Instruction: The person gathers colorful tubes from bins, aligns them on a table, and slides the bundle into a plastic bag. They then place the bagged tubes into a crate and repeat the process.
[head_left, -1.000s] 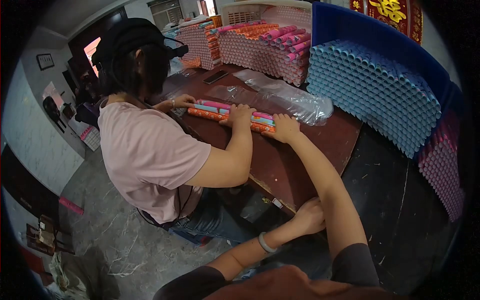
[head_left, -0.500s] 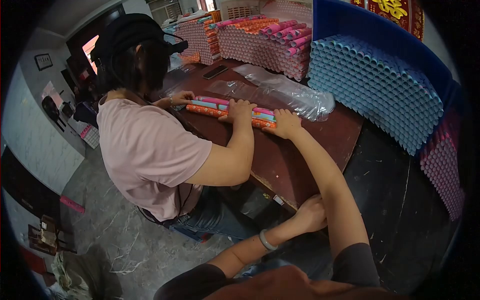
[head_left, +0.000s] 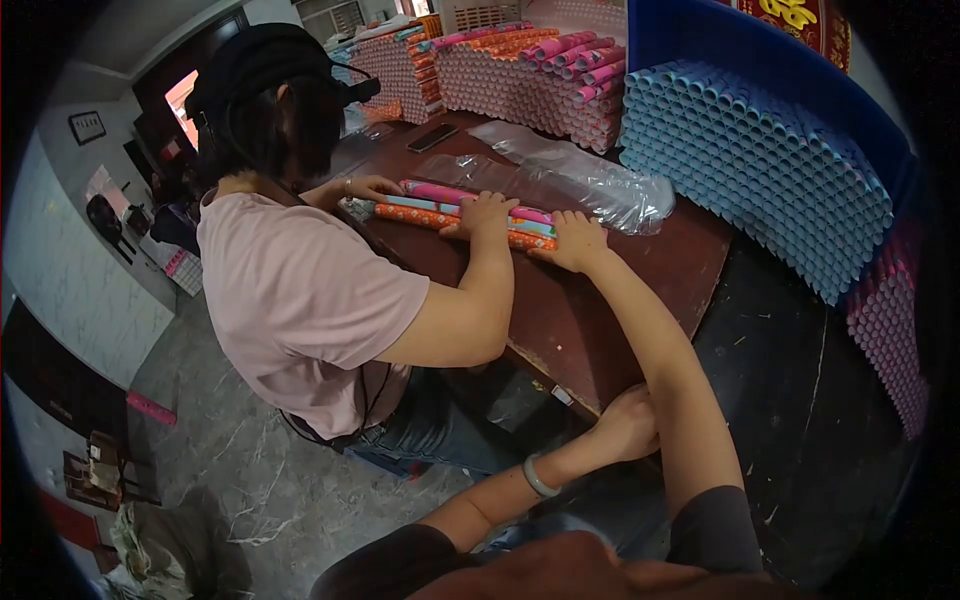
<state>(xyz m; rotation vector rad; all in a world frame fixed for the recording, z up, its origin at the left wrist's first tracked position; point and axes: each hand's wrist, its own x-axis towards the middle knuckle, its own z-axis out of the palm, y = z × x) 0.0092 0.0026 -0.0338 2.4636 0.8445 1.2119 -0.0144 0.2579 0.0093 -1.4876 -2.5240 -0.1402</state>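
Gripping end of patterned rolls (head_left: 425, 206) on table (head_left: 565, 325) with right hand (head_left: 580, 243), fingers (head_left: 572, 222) over top. Left hand (head_left: 628, 425) by table edge; can't tell finger state.

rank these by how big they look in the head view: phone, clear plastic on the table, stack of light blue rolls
1. Stack of light blue rolls
2. Clear plastic
3. Phone

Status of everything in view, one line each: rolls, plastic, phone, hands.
Rolls on table: side by side, lying flat
Right hand: spread over one end
Left hand: at table edge, fingers partly hidden
Co-worker's hands: on rolls
Clear plastic: crumpled
Phone: flat, screen dark
Blue rolls: stacked
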